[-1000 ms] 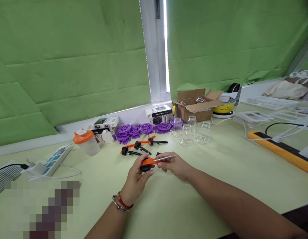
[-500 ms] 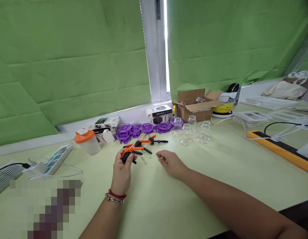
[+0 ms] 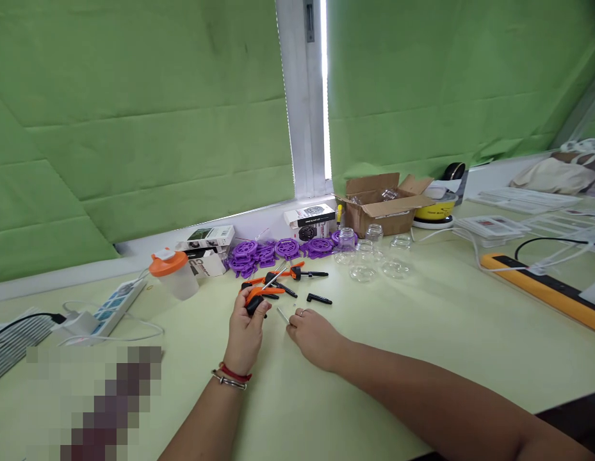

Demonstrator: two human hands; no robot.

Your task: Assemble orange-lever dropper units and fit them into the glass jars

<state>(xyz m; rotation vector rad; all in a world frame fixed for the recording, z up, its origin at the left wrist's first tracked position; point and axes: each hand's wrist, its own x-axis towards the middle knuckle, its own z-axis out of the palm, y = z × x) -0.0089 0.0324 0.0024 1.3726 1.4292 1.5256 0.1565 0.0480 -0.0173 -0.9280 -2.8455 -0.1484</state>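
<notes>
My left hand [image 3: 246, 326] is closed around an orange-and-black plastic tool [image 3: 264, 292] with a slim metal rod sticking up from it. The fingers of my right hand [image 3: 316, 336] pinch the near end of a thin metal pin [image 3: 282, 314] at the table surface. Beyond my right hand lies a black L-shaped piece [image 3: 319, 299], with a tiny part [image 3: 294, 305] close by. Similar orange-and-black tools [image 3: 297, 273] lie together just past my left hand.
Purple plastic wheels [image 3: 287, 248] are piled at the back beside white printed boxes [image 3: 310, 221]. Clear jars [image 3: 346, 241] stand before an open cardboard box [image 3: 386, 221]. An orange-lidded shaker cup [image 3: 175, 275] and a power strip [image 3: 115, 307] are at left; a yellow-black bar [image 3: 542, 291] lies right.
My right hand has moved left and nearer to me, onto the thin metal pin. The black L-shaped piece now shows on the table. My left hand keeps the orange-and-black tool.
</notes>
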